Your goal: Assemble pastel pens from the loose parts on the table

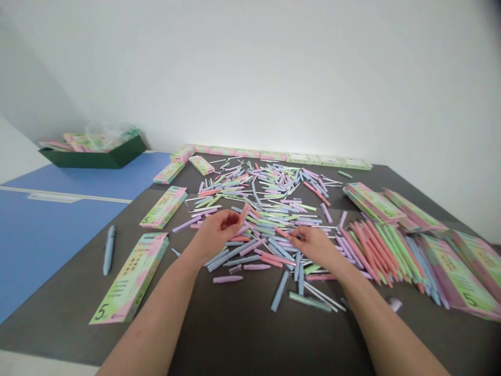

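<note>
Bare counter (235, 334) leaves open room in front. Beyond, the right grip (313, 244) pinches a coral pen piece (282, 233), the left grip (217, 234) another coral piece (243, 214), above loose pen parts (250, 246). Boxes (272, 155) line the far edge.

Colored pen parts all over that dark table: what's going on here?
Someone is working bare-handed over a loose, mixed spread of pen parts on a dark table. The left hand holds a pink piece; the right hand holds another pink piece. At the right, pens lie side by side, roughly grouped by color, next to printed boxes. A lone blue pen lies on the left.
</note>
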Motion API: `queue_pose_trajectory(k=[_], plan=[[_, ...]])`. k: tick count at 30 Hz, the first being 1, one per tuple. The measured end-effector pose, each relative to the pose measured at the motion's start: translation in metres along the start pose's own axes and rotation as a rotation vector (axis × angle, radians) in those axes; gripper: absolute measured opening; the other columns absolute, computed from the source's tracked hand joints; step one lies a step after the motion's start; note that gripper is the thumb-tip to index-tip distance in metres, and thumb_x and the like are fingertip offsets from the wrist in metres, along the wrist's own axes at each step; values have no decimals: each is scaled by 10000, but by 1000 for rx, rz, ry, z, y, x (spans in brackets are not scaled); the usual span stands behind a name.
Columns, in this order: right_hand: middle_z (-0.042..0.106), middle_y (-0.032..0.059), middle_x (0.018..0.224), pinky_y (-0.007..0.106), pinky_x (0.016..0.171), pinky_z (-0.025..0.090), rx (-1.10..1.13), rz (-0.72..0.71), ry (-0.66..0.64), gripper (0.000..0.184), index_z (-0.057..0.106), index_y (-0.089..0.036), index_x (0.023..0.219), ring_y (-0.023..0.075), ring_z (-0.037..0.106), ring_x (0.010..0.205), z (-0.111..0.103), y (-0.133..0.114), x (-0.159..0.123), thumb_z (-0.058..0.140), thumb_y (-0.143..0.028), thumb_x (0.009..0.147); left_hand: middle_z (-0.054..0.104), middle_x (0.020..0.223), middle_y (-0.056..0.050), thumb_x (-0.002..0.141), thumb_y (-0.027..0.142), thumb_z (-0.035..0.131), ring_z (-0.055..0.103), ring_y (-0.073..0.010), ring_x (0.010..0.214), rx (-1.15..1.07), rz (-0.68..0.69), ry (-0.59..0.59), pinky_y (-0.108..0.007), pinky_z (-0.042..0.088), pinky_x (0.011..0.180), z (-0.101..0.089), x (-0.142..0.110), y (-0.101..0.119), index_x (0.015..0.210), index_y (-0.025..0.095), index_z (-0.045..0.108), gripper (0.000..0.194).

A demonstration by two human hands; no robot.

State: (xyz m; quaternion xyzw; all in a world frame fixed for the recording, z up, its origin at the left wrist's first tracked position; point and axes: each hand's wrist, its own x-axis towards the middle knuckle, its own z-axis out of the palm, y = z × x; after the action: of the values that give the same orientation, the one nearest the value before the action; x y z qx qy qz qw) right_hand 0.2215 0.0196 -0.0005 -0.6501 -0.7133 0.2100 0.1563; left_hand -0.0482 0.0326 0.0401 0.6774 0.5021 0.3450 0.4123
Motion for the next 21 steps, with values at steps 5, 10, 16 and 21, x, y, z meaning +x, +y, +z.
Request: queue_pose_trajectory(k=[5, 10, 16, 21], plan=[[567, 0, 570, 240, 513, 275, -37, -6, 2, 214, 679, -175, 793, 141, 473, 515, -1, 0, 0, 523, -320, 811, 663, 890, -37, 716, 232, 730, 633, -151, 789, -700, -33, -84, -254, 496, 696, 32, 0, 5, 969, 160, 624, 284], [583, 10, 595, 244, 534, 286, -69, 3, 10, 211, 697, -176, 821, 149, 498, 548, -1, 1, 1, 530, -305, 813, 651, 913, 1, 691, 185, 755, 661, -152, 774, -907, -40, -58, -304, 523, 732, 39, -4, 4, 1231, 271, 509, 599], [503, -30, 534, 241, 511, 281, 205, 81, 91, 178, 671, -184, 831, 136, 456, 517, 0, 2, 1, 604, -324, 742, 643, 889, 14, 699, 171, 733, 676, -155, 803, -897, -107, 1, -305, 532, 763, 44, -8, -8, 1286, 279, 460, 657], [400, -57, 517, 199, 347, 230, 1223, 281, 31, 121, 597, -170, 827, 87, 312, 400, -13, 2, 3, 536, -231, 743, 669, 851, 4, 678, 192, 759, 695, -173, 786, -911, -157, 95, -301, 540, 735, 44, -6, -11, 1207, 231, 493, 593]])
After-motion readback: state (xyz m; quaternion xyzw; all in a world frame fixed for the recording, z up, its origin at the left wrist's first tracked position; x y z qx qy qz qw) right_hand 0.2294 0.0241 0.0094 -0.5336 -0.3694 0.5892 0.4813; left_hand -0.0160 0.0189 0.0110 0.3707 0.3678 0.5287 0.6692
